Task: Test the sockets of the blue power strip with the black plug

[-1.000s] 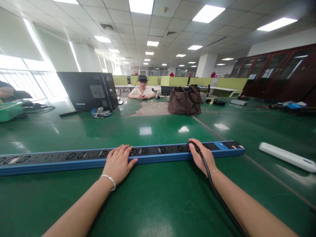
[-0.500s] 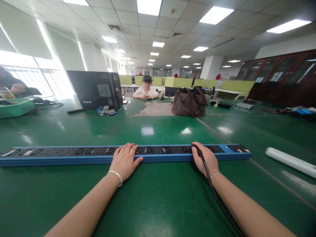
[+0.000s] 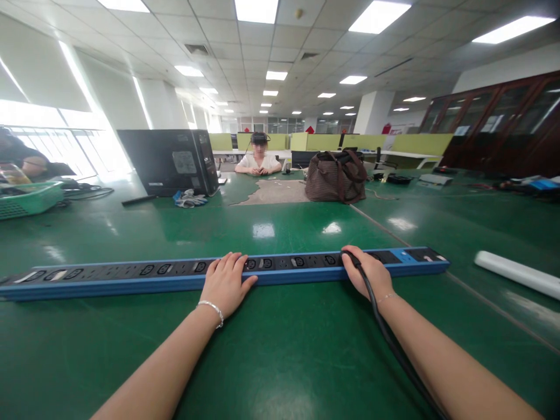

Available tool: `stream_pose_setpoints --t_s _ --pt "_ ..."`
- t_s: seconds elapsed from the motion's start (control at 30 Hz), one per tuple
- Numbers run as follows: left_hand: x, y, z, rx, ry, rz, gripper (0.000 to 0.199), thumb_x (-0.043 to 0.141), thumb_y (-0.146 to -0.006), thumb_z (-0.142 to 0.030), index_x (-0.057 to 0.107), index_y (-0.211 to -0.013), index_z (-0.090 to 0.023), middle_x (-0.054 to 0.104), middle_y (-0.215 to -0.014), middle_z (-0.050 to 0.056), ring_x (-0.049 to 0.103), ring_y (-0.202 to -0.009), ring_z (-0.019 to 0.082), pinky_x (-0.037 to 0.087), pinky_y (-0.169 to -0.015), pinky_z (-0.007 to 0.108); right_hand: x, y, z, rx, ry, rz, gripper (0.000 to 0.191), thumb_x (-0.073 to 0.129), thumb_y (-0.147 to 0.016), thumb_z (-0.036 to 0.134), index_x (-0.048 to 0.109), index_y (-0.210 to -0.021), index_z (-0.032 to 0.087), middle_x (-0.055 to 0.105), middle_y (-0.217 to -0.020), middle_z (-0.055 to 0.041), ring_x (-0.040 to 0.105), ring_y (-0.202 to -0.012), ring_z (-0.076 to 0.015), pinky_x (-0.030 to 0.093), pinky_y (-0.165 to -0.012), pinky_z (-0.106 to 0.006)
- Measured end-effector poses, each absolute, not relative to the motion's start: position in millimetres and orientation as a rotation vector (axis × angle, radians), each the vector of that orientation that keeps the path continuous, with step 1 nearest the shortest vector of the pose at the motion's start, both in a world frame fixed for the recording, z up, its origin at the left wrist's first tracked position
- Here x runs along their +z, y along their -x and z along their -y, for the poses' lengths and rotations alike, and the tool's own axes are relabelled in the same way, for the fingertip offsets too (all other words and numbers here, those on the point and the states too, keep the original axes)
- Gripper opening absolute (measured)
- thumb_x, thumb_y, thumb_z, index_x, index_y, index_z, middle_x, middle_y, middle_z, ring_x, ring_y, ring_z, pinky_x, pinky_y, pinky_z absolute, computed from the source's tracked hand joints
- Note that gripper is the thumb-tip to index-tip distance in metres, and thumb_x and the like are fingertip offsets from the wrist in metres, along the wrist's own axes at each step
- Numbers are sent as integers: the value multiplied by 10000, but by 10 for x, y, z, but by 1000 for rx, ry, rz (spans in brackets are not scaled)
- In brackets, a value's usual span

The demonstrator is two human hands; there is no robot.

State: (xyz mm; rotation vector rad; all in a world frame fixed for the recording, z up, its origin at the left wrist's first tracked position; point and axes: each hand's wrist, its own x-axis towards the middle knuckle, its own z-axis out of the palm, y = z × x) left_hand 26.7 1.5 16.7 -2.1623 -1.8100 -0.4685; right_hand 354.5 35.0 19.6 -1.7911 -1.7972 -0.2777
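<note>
A long blue power strip (image 3: 144, 286) with a black socket face lies across the green table. My left hand (image 3: 227, 279) rests over its middle, fingers across the sockets and thumb against the near side, gripping it. Farther right, my right hand (image 3: 368, 273) is closed around the plug end of a black power cord (image 3: 387, 338), at the socket face. My fingers mostly hide the plug, so how deep it sits cannot be seen. From there the cord runs down beside my right forearm towards the bottom edge.
Beyond the strip stand a black computer case (image 3: 168, 163), gloves (image 3: 190, 199) and a brown bag (image 3: 335, 177). A green basket (image 3: 30, 201) is at left, a white bar (image 3: 518, 274) at right. One person (image 3: 259, 160) sits opposite; another person's arm shows far left.
The view has shifted slightly, and the strip now appears a little more tilted, its right end higher. Both hands keep the same places on the strip and the plug.
</note>
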Motion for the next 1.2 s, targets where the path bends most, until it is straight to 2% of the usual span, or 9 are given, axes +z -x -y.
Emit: stream_pose_setpoints --t_s 0.3,0.53,0.67,0.83,1.2 --pt "152 -259 -18 -485 2162 1801 482 423 -854 -470 502 -1227 -174 533 -1290 109 434 -1228 268 301 -1015 446 151 -3515 -294 -415 1662 1822 326 408 -861 357 617 -1077 230 694 -950 -69 639 -884 -225 480 -778 -354" --pt "175 -267 -3 -496 2172 1810 477 425 -852 -472 503 -1226 -186 537 -1283 105 435 -1225 262 304 -1012 445 95 -3525 -355 -344 1625 1727 307 417 -848 355 621 -1034 220 696 -907 -58 632 -835 -212 450 -846 -364" --pt "178 -267 0 -503 2183 1810 479 416 -855 -472 496 -1234 -190 526 -1296 105 423 -1234 259 300 -1015 443 62 -3548 -385 -310 1625 1691 322 413 -842 380 632 -1013 219 696 -858 -53 627 -818 -220 457 -818 -351" --pt "164 -260 -1 -497 2181 1811 483 400 -860 -483 492 -1238 -198 518 -1307 100 412 -1243 256 287 -1022 436 33 -3592 -407 -337 1598 1682 346 425 -834 409 638 -1026 216 695 -901 -63 628 -835 -233 472 -766 -340" --pt "152 -253 -4 -497 2172 1787 488 407 -859 -481 489 -1241 -188 524 -1295 100 421 -1230 259 298 -1011 435 30 -3606 -437 -345 1549 1719 374 398 -841 429 639 -974 176 689 -866 -90 633 -821 -240 472 -775 -351"
